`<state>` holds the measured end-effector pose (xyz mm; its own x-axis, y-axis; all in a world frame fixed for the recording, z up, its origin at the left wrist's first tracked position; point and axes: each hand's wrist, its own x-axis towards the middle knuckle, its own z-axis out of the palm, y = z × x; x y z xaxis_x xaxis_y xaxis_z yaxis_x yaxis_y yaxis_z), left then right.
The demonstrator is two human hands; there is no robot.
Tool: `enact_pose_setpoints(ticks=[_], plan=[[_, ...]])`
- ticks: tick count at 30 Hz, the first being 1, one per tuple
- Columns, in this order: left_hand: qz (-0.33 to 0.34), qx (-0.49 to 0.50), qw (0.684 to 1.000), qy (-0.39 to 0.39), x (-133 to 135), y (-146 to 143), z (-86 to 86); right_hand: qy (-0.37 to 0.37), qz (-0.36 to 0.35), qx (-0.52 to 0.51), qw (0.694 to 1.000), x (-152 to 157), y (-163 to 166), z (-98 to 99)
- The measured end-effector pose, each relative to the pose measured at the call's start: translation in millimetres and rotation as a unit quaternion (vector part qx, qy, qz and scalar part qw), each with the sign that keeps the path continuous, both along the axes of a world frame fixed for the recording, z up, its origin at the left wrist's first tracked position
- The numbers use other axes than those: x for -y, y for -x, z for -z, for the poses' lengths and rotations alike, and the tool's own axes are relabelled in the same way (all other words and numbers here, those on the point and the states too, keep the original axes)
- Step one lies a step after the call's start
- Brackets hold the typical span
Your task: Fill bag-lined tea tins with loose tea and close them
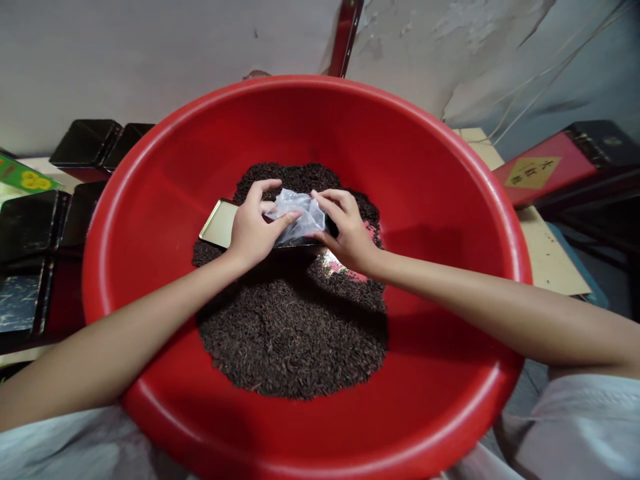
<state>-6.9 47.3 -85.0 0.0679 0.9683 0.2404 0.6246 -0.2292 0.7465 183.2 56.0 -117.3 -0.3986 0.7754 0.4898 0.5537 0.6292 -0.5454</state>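
Observation:
A crumpled clear plastic bag (303, 217) sits between my hands, above dark loose tea leaves (295, 333) in a big red plastic basin (440, 200). My left hand (254, 225) is curled at the bag's left side, its thumb pressed on the plastic. From the right, my right hand (353, 233) pinches the bag with thumb and fingertips. A dark edge below the bag looks like the mouth of a tin, mostly hidden by my hands. Beside my left hand, a pale gold tin lid (220, 223) lies on the leaves. A shiny pink-and-white piece (334, 261) shows under my right hand.
Several dark tins (30, 223) stand left of the basin, near a green box (25, 175) with yellow flowers. On the right, a red tin (537, 167) with a yellow label stands by a pale board (555, 257). A peeling wall (425, 60) rises behind.

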Motion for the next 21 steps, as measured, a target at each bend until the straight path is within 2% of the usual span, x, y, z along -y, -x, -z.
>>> enact_pose_setpoints(ticks=[3,7,10,12,15,17,21], plan=[[0.044,-0.012,0.999,-0.019,5,0,-0.7,0.032,-0.018,0.01,0.999,-2,1,-7.8],[0.186,-0.076,0.979,-0.045,10,4,-4.4,0.138,-0.001,-0.034,0.99,-6,2,-23.3],[0.209,-0.103,0.972,-0.001,6,9,-5.7,0.225,-0.024,-0.06,0.972,-8,3,-33.9],[0.213,-0.097,0.971,0.047,0,14,-7.5,0.246,-0.055,-0.037,0.967,-9,4,-36.8],[0.278,-0.083,0.951,0.106,-8,23,-16.2,0.201,-0.056,-0.009,0.978,-6,4,-33.2],[0.317,-0.104,0.936,0.116,-12,30,-25.3,0.156,-0.043,-0.016,0.987,-3,5,-27.8],[0.275,-0.153,0.947,0.063,-13,32,-36.9,0.108,-0.049,-0.044,0.992,2,5,-22.8]])
